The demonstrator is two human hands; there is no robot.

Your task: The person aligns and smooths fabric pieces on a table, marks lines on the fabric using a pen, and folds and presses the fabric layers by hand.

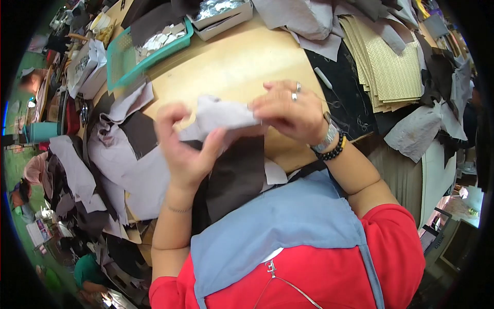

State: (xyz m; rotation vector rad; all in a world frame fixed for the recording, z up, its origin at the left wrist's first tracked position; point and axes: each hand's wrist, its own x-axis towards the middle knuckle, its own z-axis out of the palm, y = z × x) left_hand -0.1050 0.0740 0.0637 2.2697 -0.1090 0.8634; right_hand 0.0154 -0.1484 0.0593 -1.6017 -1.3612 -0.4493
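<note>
A pale lilac-grey piece of fabric (226, 114) is held up over the table between my two hands. My left hand (188, 141) is curled at its left end, thumb over the near edge; motion blurs these fingers a little. With fingers and thumb pressed together, my right hand (290, 110) pinches the right end. Two rings, a watch and a dark beaded bracelet are on that hand and wrist. Beneath the fabric a dark brown piece of cloth (234, 177) lies toward my apron; whether it joins the held piece, I cannot tell.
Fabric pieces (116, 149) are heaped at left. A teal basket (113, 72) with small pale pieces and a white box (221, 26) stand at the back. Right of the wooden table (257, 56) lie a white-handled tool (324, 77) and stacked woven-textured sheets (396, 77).
</note>
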